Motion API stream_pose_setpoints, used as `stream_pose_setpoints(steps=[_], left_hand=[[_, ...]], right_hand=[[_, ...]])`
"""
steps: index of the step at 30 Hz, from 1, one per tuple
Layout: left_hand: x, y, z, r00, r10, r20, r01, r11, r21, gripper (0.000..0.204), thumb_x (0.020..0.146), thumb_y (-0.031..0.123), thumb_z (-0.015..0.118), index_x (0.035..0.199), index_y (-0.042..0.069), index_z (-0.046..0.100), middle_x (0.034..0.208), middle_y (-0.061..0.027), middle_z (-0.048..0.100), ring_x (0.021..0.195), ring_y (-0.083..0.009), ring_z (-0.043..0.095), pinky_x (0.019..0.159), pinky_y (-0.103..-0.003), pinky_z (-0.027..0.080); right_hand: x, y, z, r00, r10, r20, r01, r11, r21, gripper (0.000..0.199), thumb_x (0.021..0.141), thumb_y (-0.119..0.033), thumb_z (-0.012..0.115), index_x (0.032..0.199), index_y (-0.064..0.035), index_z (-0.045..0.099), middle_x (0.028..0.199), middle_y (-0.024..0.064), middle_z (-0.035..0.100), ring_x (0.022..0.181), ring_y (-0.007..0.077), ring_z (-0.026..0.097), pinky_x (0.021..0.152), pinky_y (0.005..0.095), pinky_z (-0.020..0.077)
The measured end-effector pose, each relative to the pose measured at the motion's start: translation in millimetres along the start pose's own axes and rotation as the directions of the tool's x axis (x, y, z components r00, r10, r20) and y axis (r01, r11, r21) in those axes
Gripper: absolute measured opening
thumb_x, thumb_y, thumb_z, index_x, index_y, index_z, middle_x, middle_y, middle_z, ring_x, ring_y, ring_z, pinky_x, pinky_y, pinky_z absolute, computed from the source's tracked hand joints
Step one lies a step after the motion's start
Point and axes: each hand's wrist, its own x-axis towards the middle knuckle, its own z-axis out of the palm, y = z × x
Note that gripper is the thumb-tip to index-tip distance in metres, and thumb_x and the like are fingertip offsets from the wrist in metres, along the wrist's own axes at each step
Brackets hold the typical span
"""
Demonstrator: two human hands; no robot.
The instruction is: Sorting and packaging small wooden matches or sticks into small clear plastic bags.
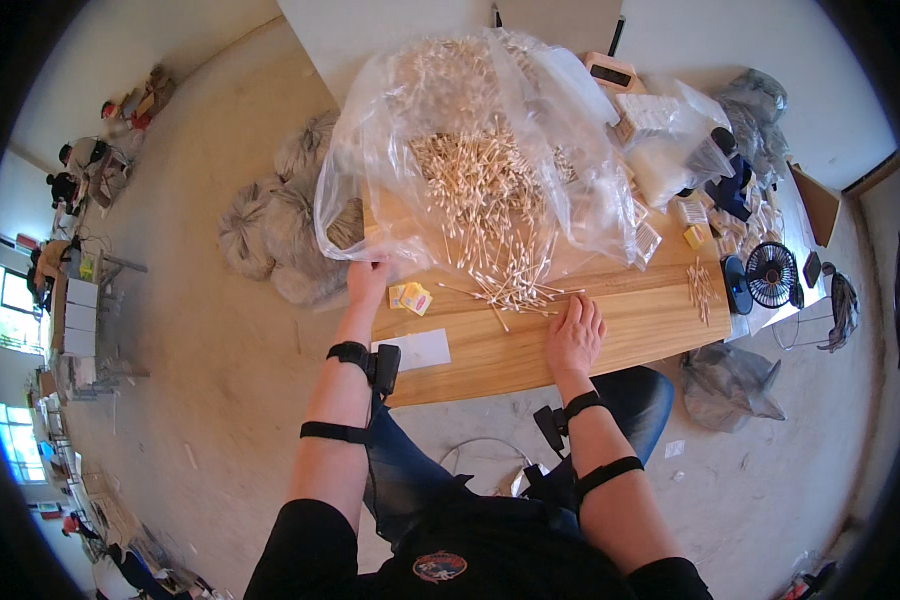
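Note:
A large clear plastic bag [355,150] lies on the wooden table, its mouth toward me. Cotton swabs [480,185] fill it in a heap, and several spill from the mouth onto the tabletop. At the bag's near left corner, my left hand [366,282] is closed on the plastic edge; its fingertips are partly hidden. My right hand [576,335] rests palm down on the wood, fingers stretched out, just right of the spilled swabs. One swab's tip ends close to its fingertips. Small yellow-and-white boxes [410,297] and a white card [420,349] lie near my left hand.
A small row of swabs [701,292] lies at the table's right end, beside a black fan [771,274]. Packed clear bags [670,150] and a small clock [610,72] stand at the back right. Grey sacks [288,235] sit on the floor left of the wooden table [470,365].

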Motion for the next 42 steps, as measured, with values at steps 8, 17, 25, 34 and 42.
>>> stream_pose_setpoints(steps=[8,17,25,34,42], left_hand=[[-95,43,-47,0.978,0.027,-0.205,-0.027,1.0,0.004,0.014,0.086,0.015,0.069,0.086,0.001,0.065,0.08,-0.0141,0.066,0.073,-0.0293,0.064,0.067,-0.04,0.05],[-201,138,-48,0.921,0.327,-0.211,-0.341,0.94,-0.031,0.012,0.078,0.006,0.072,0.078,0.005,0.059,0.077,-0.0102,0.061,0.076,-0.0296,0.059,0.068,-0.041,0.047],[-235,159,-35,0.875,0.485,0.002,-0.484,0.873,-0.062,0.014,0.076,0.012,0.072,0.08,0.007,0.059,0.082,-0.0093,0.06,0.08,-0.0315,0.058,0.072,-0.043,0.047],[-238,167,-45,0.931,0.353,0.094,-0.298,0.883,-0.363,0.014,0.083,0.013,0.07,0.089,0.001,0.066,0.086,-0.0126,0.066,0.083,-0.0309,0.065,0.073,-0.039,0.051],[-243,176,-52,0.925,0.137,0.354,0.083,0.838,-0.54,0.017,0.089,0.017,0.068,0.091,0.0,0.069,0.078,-0.0141,0.069,0.07,-0.0216,0.066,0.064,-0.034,0.05]], right_hand=[[1,4,0,0.999,0.018,-0.038,-0.015,0.998,0.068,0.037,0.091,-0.021,0.055,0.125,-0.0043,0.053,0.131,0.0138,0.055,0.127,0.0314,0.047,0.105,0.0454,0.0346],[-10,17,4,0.976,0.207,0.07,-0.213,0.837,0.504,0.023,0.093,-0.018,0.06,0.11,-0.0027,0.058,0.1,0.0147,0.062,0.092,0.0273,0.058,0.082,0.0397,0.0466],[-75,-50,-84,0.788,-0.31,0.532,-0.412,0.376,0.83,0.019,0.101,-0.019,0.054,0.104,-0.0009,0.06,0.078,0.0029,0.063,0.066,0.0095,0.059,0.059,0.0248,0.0502],[-82,-36,-118,0.698,-0.474,0.538,-0.259,0.533,0.806,0.012,0.098,-0.008,0.056,0.098,0.0005,0.064,0.074,0.0026,0.062,0.062,0.0083,0.056,0.058,0.023,0.0475],[-85,-48,-141,0.707,-0.388,0.592,-0.364,0.518,0.774,0.011,0.097,-0.011,0.059,0.091,-0.002,0.063,0.067,0.0002,0.058,0.057,0.0071,0.053,0.053,0.0221,0.0444]])
